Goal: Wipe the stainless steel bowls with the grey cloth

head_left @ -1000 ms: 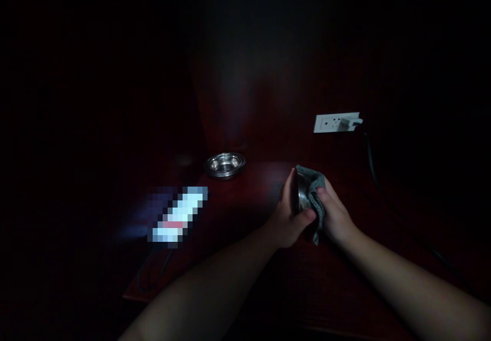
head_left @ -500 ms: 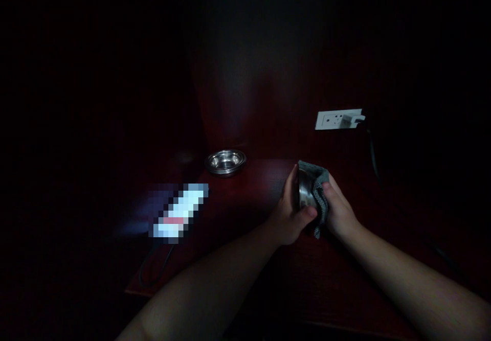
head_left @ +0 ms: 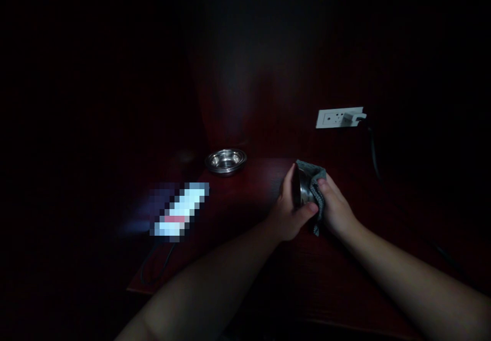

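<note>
Between my hands, above the dark red table [head_left: 245, 208], a shiny metal bowl [head_left: 304, 186] is held tipped on its side. My left hand [head_left: 286, 216] grips it from the left, the thumb across the near side and the fingers along the rim. A grey-green cloth [head_left: 316, 176] lies over the right side of the bowl, one end hanging below. My right hand [head_left: 337, 205] is closed on the cloth and presses it to the bowl. The bowl's inside is turned away from view.
More metal bowls [head_left: 225, 162], seemingly stacked, stand at the back left. A pixelated bright device [head_left: 179, 213] lies at the left with a thin cable below it. A wall socket [head_left: 339, 118] holds a plug with a cord hanging down. Surroundings are very dark.
The bowl has turned slightly in my hands, and both hands have shifted a little to the left with the cloth. The stacked bowls and the device stay in place.
</note>
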`<control>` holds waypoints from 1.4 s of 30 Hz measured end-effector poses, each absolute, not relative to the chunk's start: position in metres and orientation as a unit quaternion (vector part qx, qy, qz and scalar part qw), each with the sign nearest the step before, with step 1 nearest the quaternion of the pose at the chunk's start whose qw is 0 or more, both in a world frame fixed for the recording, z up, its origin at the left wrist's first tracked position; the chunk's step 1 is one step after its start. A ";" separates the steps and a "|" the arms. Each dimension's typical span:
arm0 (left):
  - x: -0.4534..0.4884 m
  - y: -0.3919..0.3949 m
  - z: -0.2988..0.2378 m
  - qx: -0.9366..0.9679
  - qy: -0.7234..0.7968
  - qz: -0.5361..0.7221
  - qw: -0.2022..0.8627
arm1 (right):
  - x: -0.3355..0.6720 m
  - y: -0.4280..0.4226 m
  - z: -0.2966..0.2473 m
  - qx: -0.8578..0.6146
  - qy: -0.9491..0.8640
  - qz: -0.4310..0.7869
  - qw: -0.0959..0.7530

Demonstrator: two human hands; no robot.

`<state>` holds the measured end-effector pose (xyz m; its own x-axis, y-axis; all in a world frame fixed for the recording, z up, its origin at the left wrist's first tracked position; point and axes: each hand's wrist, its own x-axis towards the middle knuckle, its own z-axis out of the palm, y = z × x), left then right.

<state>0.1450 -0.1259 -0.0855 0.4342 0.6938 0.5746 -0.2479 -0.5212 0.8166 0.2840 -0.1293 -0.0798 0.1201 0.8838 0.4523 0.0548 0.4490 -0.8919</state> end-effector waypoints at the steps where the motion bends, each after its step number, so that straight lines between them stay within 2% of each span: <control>1: 0.145 -0.126 -0.086 0.710 0.157 0.505 0.465 | 0.284 -0.129 -0.081 -0.404 -0.577 0.333 0.628; 9: 0.145 -0.129 -0.083 0.701 0.151 0.513 0.472 | 0.285 -0.131 -0.084 -0.391 -0.587 0.323 0.631; 18: 0.151 -0.130 -0.084 0.634 0.152 0.537 0.535 | 0.282 -0.138 -0.075 -0.402 -0.617 0.284 0.614; 27: 0.163 -0.116 -0.107 0.531 0.196 0.546 0.618 | 0.281 -0.140 -0.072 -0.374 -0.713 0.165 0.571; 33: 0.164 -0.122 -0.086 0.415 0.178 0.511 0.731 | 0.284 -0.136 -0.071 -0.354 -0.764 0.062 0.536; 42: 0.149 -0.122 -0.072 0.362 0.155 0.455 0.799 | 0.287 -0.137 -0.067 -0.335 -0.783 -0.007 0.524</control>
